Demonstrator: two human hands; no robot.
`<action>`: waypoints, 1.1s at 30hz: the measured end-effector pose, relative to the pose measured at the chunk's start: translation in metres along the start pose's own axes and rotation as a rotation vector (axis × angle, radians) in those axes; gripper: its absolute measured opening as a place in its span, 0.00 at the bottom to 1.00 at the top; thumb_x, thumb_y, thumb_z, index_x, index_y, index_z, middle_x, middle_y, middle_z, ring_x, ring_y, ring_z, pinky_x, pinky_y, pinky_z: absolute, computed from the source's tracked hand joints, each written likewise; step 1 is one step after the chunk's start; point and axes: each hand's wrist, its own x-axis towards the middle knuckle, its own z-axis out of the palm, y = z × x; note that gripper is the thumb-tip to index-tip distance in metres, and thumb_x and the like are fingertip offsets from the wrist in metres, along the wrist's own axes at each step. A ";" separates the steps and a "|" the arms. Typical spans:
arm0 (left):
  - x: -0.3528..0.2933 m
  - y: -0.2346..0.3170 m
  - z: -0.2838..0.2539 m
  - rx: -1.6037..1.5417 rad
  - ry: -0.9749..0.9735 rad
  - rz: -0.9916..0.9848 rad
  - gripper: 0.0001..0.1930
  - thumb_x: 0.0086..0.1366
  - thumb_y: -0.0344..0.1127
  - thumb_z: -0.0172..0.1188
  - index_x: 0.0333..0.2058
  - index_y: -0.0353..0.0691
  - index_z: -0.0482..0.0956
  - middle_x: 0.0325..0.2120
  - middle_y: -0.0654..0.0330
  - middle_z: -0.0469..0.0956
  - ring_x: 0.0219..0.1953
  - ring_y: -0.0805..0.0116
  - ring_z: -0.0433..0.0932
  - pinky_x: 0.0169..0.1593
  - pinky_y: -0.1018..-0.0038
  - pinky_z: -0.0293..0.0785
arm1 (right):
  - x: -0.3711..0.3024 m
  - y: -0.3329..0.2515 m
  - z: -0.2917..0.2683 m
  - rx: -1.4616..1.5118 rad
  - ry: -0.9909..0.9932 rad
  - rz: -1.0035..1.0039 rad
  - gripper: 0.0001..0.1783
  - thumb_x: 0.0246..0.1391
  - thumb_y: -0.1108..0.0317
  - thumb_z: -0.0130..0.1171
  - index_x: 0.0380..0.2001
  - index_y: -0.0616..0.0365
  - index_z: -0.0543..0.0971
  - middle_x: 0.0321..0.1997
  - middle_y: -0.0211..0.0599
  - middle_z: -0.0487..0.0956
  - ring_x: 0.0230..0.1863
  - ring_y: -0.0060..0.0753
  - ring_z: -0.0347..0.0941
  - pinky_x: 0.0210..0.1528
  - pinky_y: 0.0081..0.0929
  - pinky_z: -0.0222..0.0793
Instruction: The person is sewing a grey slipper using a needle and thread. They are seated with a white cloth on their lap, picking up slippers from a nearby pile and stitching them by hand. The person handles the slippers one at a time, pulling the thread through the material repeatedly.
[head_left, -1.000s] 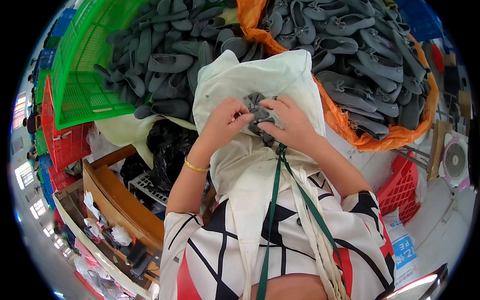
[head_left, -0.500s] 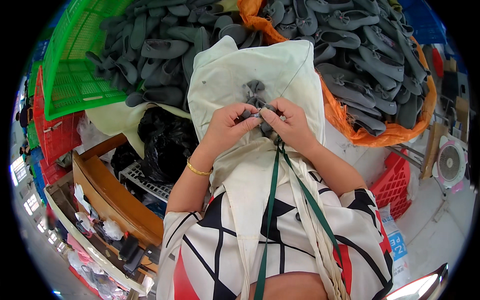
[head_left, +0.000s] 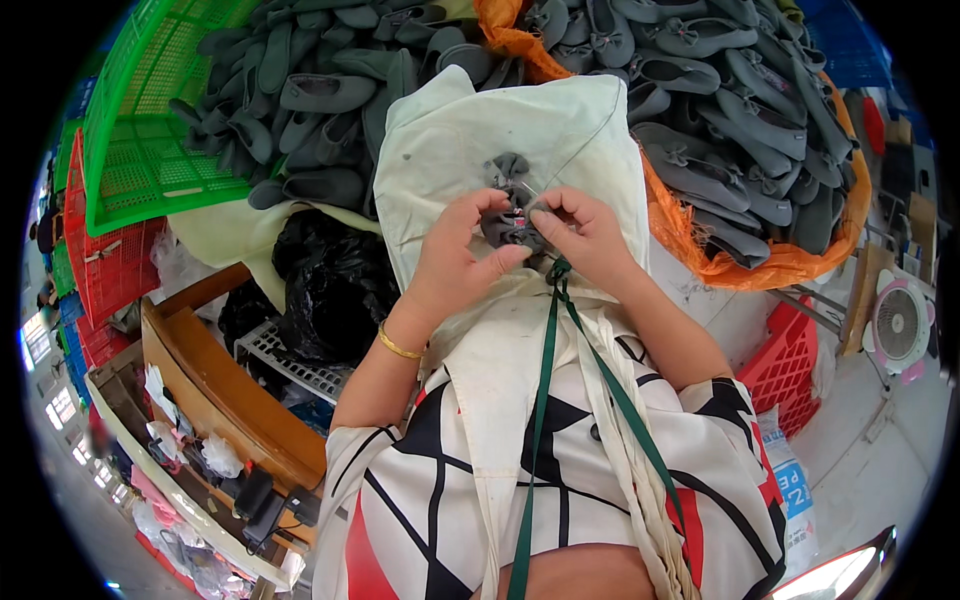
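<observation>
We see the left hand and right hand curled inward, fingertips pinching a small grey fabric bow between them, over a smooth cream cloth. Soft grey slippers lie heaped beyond it.

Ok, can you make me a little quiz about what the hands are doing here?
1. True or false: both hands, left and right, pinch the small grey bow.
2. What lies under the bow? A) cream cloth B) green crate C) black bag
3. Fill in: the gold bracelet is on the ___ wrist.

Key: 1 true; 2 A; 3 left.
</observation>
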 end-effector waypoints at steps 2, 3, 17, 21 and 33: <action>-0.002 -0.007 -0.009 -0.006 -0.120 -0.085 0.16 0.58 0.34 0.69 0.44 0.38 0.80 0.36 0.58 0.78 0.37 0.66 0.76 0.42 0.73 0.73 | -0.003 -0.004 0.002 -0.221 0.011 -0.189 0.07 0.59 0.71 0.60 0.40 0.60 0.79 0.34 0.32 0.78 0.35 0.26 0.74 0.38 0.23 0.70; -0.003 -0.011 -0.012 -0.013 -0.180 -0.127 0.15 0.59 0.35 0.68 0.44 0.38 0.80 0.36 0.59 0.78 0.36 0.67 0.76 0.42 0.74 0.73 | -0.005 -0.007 0.002 -0.335 0.018 -0.284 0.07 0.58 0.71 0.60 0.40 0.59 0.79 0.34 0.33 0.78 0.35 0.28 0.74 0.38 0.23 0.70; -0.016 -0.006 -0.020 0.225 -0.193 0.192 0.10 0.57 0.24 0.66 0.38 0.36 0.78 0.36 0.55 0.80 0.36 0.60 0.78 0.39 0.72 0.76 | -0.015 -0.040 -0.022 -0.173 -0.251 0.046 0.06 0.61 0.74 0.58 0.41 0.59 0.80 0.31 0.27 0.79 0.32 0.17 0.75 0.36 0.18 0.70; -0.017 -0.003 -0.020 0.246 -0.227 0.269 0.12 0.55 0.25 0.67 0.37 0.37 0.76 0.38 0.54 0.82 0.38 0.57 0.79 0.39 0.70 0.77 | -0.015 -0.045 -0.025 -0.508 -0.414 -0.114 0.07 0.59 0.75 0.58 0.41 0.58 0.81 0.30 0.32 0.81 0.29 0.25 0.77 0.34 0.21 0.71; -0.014 0.003 -0.017 0.221 -0.209 0.353 0.13 0.53 0.24 0.66 0.37 0.38 0.75 0.34 0.56 0.81 0.36 0.54 0.79 0.40 0.65 0.75 | -0.016 -0.048 -0.025 -0.502 -0.453 -0.113 0.09 0.57 0.75 0.59 0.41 0.58 0.82 0.31 0.38 0.82 0.28 0.33 0.77 0.34 0.23 0.72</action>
